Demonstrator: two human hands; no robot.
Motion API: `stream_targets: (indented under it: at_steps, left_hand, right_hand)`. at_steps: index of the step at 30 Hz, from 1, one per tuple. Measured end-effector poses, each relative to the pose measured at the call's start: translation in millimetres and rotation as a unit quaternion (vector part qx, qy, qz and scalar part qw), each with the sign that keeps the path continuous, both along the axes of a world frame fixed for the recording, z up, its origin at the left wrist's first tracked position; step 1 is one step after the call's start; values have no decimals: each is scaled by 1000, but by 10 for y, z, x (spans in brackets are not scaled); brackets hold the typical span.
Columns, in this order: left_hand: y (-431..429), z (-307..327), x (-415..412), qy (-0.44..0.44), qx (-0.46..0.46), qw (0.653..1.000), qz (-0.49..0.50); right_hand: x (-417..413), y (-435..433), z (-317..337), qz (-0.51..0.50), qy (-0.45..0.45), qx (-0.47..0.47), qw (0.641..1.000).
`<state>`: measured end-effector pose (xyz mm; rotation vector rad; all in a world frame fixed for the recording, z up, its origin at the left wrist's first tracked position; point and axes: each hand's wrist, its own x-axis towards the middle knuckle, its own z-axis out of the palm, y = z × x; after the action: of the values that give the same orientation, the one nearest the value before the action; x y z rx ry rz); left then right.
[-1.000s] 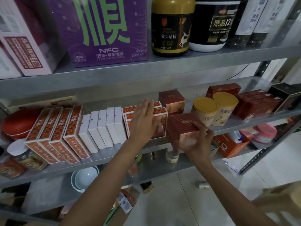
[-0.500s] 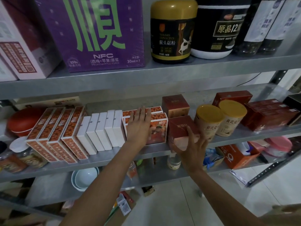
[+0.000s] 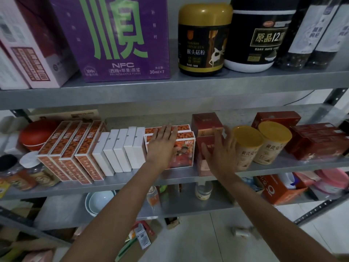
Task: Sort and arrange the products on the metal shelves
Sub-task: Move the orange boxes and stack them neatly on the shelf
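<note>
On the middle metal shelf (image 3: 170, 178), my left hand (image 3: 162, 143) lies flat with straight fingers against the front of the orange goji-print boxes (image 3: 186, 150). My right hand (image 3: 220, 150) is spread open against the dark red box (image 3: 203, 161) at the shelf's front edge; its fingers are straight and the thumb points left. A second dark red box (image 3: 205, 122) stands behind it. Left of my hands stand a row of white boxes (image 3: 120, 150) and several tilted orange boxes (image 3: 75, 150).
Two yellow-lidded tubs (image 3: 260, 144) stand just right of my right hand, with stacked red boxes (image 3: 317, 142) beyond. The upper shelf holds a purple carton (image 3: 120, 38), a gold-lidded jar (image 3: 204, 40) and a black tub (image 3: 258, 35). Bowls (image 3: 98, 202) and jars sit below.
My right hand held the dark red box off the shelf edge, set it down beside the orange boxes, and now has opened flat against it. My left hand stayed on the orange boxes.
</note>
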<state>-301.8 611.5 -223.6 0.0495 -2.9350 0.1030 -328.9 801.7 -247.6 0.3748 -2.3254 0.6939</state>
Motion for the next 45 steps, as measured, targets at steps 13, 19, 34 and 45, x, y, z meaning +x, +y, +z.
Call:
stream_targets:
  at_steps: [13,19,34,45]
  left_hand:
    - [-156,-12,-29,-16,11,999,26]
    - [-136,-38,-33,-20,13,999,34]
    - [-138,-27,-34,-27,4,999,33]
    - [-120,78,11,-50,6,999,13]
  right_hand:
    - [-1158,-270,144,-73,-388,38,918]
    - [-1200,-314,112,-83,-400,4,913]
    - [-937,-370,618,-57,-319,-82,943]
    - [-657,-292,1068,-52,-260,-101,959]
